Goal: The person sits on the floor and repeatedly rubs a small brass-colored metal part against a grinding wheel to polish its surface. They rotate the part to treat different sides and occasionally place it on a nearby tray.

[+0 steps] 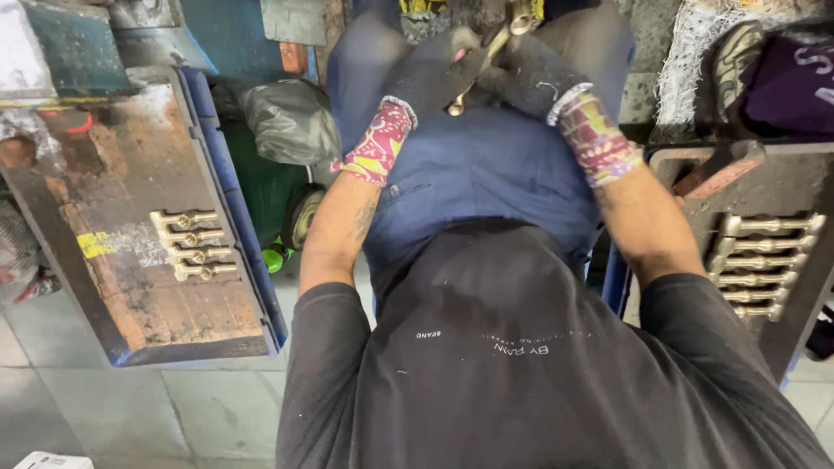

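Observation:
Both my hands wear dark work gloves with patterned red and yellow cuffs. My left hand (pixel 434 74) and my right hand (pixel 526 74) meet above my lap and together grip one brass-coloured metal fitting (pixel 497 39), which runs diagonally between the palms. Its upper end pokes out near the top edge and its lower end shows below the left glove. Under the hands lies a blue cloth over my legs.
A blue tray (pixel 248 234) on my left holds a row of brass fittings (pixel 195 245). Another dark tray (pixel 804 187) on my right holds several similar fittings (pixel 764 265). A grey plastic bag (pixel 291 117) lies beside the left tray. Grey floor tiles lie below.

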